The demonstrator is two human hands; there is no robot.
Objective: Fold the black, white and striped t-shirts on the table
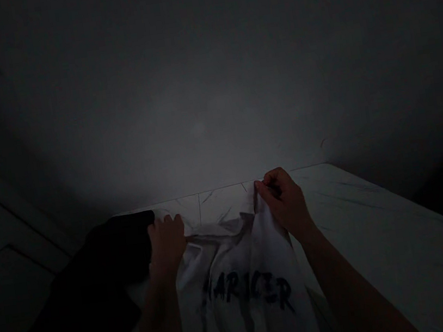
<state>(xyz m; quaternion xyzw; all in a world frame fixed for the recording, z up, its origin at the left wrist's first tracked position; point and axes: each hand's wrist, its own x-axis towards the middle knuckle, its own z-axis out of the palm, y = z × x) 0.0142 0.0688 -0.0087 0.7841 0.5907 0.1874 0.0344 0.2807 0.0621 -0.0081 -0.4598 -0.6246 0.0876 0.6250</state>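
You have a white T-shirt (236,274) bunched under both hands, lying on a pale, grey-veined table (377,221), near the table's far edge and roughly in the middle of your view. Its upper edge is gathered into a rumpled fold, with creases running across it and a small peak rising at your right hand. Dark, blurry lettering (245,294) crosses the front, but the dim light makes it too unclear to read with confidence. Dark streaks run down the cloth below it.

Your left hand (167,242) sits on the fold at the shirt's upper left. Its fingers (167,223) are close together and bent over the cloth, but your thumb is hidden, so you cannot tell from this view whether they are pinching or only pressing.

Your right hand (285,204) is at the raised peak, its fingers curled inward, with thumb and forefinger pinching the shirt's edge between them.

Just left of your left hand lies a large dark mass (104,270), too shadowed to identify. Behind the table rises a plain wall (211,90), and a door (6,251) stands in the gloom at far left
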